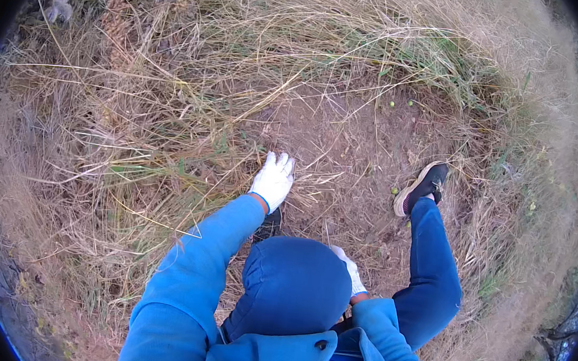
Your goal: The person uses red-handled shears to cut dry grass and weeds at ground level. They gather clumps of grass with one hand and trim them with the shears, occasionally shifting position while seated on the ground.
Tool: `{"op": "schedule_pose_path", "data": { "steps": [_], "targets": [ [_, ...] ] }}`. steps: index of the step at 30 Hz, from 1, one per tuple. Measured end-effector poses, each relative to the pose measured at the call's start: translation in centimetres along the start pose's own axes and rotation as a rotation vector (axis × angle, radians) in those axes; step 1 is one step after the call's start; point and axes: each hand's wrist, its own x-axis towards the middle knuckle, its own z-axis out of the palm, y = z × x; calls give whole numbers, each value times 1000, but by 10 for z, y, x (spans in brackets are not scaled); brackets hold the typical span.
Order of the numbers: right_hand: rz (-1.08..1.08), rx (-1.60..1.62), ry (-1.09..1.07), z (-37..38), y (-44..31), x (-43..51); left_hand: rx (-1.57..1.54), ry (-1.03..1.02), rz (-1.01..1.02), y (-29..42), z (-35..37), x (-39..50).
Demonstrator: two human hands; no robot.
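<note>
My left hand [273, 180], in a white knit glove with a blue cuff edge, reaches down over dry grass stalks [314, 189] just above my left shoe. Stalks stick out on both sides of it; its palm and fingertips are hidden, so I cannot tell whether it grips them. My right hand [350, 271], also in a white glove, is low beside my bent left knee [295, 285], which partly hides it. A thin pale strip [327, 232] shows just beyond that hand; I cannot tell what it is or whether it is held.
Bare brown soil [355, 140] with short straw lies before me. Small green round fruits [395, 190] lie near my right shoe [424, 187]. Tall dry grass [133, 113] lies tangled at left, and greener tufts [442, 54] stand at the far side. Bare branches show at lower right.
</note>
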Motion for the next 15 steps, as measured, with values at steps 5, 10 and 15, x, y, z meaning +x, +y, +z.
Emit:
{"op": "schedule_pose_path", "data": {
  "steps": [5,10,15],
  "targets": [
    [-46,113,-98,16,-15,-1,24,-150,-111,-53,26,46],
    [-4,144,-181,17,-30,-3,47,-290,-199,-76,33,40],
    [47,75,-167,22,-31,2,-146,-265,-378,-67,49,28]
  ]
}}
